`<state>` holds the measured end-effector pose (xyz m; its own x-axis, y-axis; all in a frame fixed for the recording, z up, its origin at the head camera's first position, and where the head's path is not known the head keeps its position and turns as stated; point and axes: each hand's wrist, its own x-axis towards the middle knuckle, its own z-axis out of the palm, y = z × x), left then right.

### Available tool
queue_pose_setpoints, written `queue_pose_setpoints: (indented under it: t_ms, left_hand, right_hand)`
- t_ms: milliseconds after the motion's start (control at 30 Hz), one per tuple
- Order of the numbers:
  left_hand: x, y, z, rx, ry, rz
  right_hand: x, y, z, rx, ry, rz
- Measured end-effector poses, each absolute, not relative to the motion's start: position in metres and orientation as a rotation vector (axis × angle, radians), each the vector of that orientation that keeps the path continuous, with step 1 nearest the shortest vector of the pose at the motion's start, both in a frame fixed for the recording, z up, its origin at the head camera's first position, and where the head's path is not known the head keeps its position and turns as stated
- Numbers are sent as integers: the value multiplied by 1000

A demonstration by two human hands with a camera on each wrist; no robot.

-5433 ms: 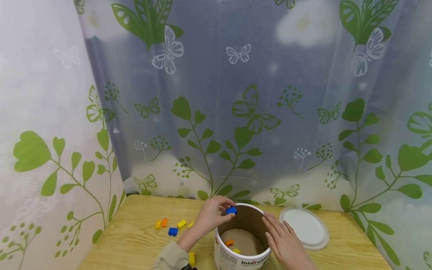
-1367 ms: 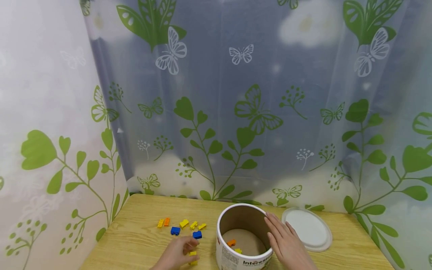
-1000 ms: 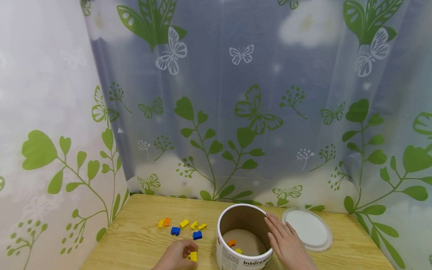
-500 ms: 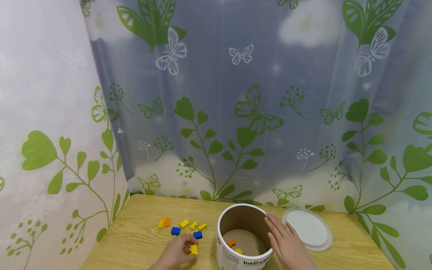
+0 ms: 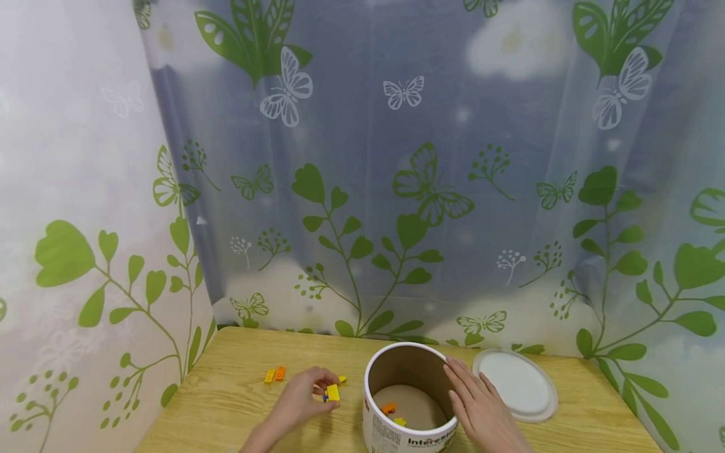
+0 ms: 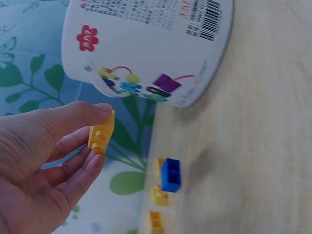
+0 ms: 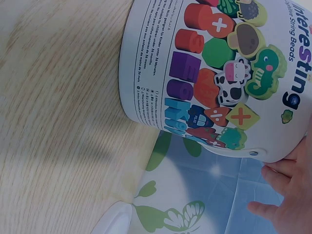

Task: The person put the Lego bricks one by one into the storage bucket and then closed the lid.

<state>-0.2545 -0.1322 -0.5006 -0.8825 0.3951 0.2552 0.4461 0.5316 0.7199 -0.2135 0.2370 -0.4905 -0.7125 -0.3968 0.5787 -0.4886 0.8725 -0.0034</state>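
My left hand (image 5: 300,399) pinches a yellow toy brick (image 5: 333,393) between thumb and fingers, to the left of the round white bucket (image 5: 384,435). In the left wrist view the studs of this brick point towards the fingers, and a blue brick (image 6: 171,174) lies on the table beyond it. My right hand (image 5: 484,409) rests with straight fingers on the bucket's right rim. An orange brick (image 5: 388,408) and a yellow piece (image 5: 399,421) lie on the bucket's floor. The left hand hides some of the bricks behind it.
A yellow-orange brick (image 5: 269,376) and an orange brick (image 5: 280,374) lie side by side on the wooden table (image 5: 226,402). Another yellow brick (image 5: 342,379) shows just past the left fingers. The white lid (image 5: 515,384) lies right of the bucket, before the patterned curtain (image 5: 430,251).
A blue brick, held over the bucket earlier, went onto the table. The left hand then took the yellow brick and moved it away from me over the blue bricks. The right hand stays.
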Motion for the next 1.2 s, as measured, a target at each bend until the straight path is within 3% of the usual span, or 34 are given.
queue_pose_setpoints:
  t_ms: [800,1200]
  left_hand:
    - [-263,-113,-452,-810,-2617,-1233]
    - [-272,-82,-435,-861,-2589,-1167]
  right_hand:
    - [-213,237,-490,644,-2436,191]
    - [-213,236,-489,648,-2446,204]
